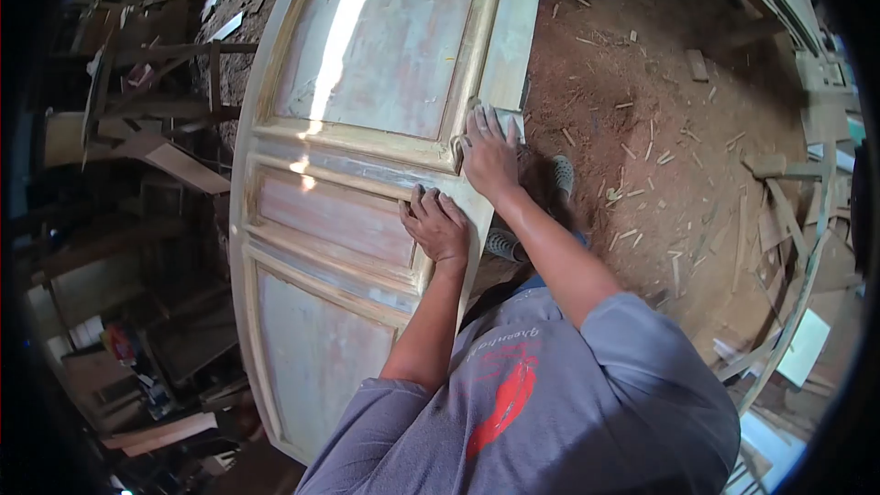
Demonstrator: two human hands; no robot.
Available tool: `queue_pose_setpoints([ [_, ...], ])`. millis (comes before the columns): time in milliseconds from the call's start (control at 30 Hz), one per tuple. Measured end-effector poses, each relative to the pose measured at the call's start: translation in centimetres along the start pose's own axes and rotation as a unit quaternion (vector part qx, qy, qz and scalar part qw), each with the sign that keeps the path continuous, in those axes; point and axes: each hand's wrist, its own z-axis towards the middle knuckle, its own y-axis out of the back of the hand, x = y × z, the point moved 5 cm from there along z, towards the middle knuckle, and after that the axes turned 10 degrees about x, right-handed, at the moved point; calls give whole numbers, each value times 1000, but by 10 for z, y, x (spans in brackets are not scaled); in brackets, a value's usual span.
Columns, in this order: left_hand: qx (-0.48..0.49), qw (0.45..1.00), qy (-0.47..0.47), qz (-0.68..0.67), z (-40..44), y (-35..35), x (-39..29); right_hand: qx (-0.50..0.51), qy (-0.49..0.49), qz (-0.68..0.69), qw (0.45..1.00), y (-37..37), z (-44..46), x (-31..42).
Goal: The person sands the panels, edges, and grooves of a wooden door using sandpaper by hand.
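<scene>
— Where does each hand sit right now?

— Both are on the panelled door [357, 165], which lies ahead and to the left of the person. The right hand [490, 151] stretches its fingers forward at the lower right corner of the upper panel [394, 64], by its broad moulding [353, 144]. The left hand [434, 229] bends its fingers over the end of the slim moulding [335, 176] above the middle panel [335, 220].

— Is either one gripping something?

— I can't tell; the palms and whatever is under the fingertips are hidden.

— How would you work from there?

— I'd let the left hand steady the door, press lightly and evenly with the right, and follow each moulding's line rather than cut across it. Corners probably want the softest touch. I'd mind my footing too: wood scraps [698, 66] litter the floor [587, 82] alongside
</scene>
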Motion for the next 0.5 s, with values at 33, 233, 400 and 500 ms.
queue_pose_setpoints([
  [33, 6, 1000, -3, 2, -2, 0, 2, -4, -9, -1, 1000, 1, 0, 3],
  [233, 17, 1000, 5, 12, 0, -2, 0, 52, 31, 58, 996, -11, -77, 33],
  [400, 34, 999, -15, -1, 3, -5, 3, 21, -12, 2, 1000, -7, -3, 2],
  [500, 25, 1000, -11, 14, 5, 1, -5, -6, -27, -17, 999, 2, 63, -33],
])
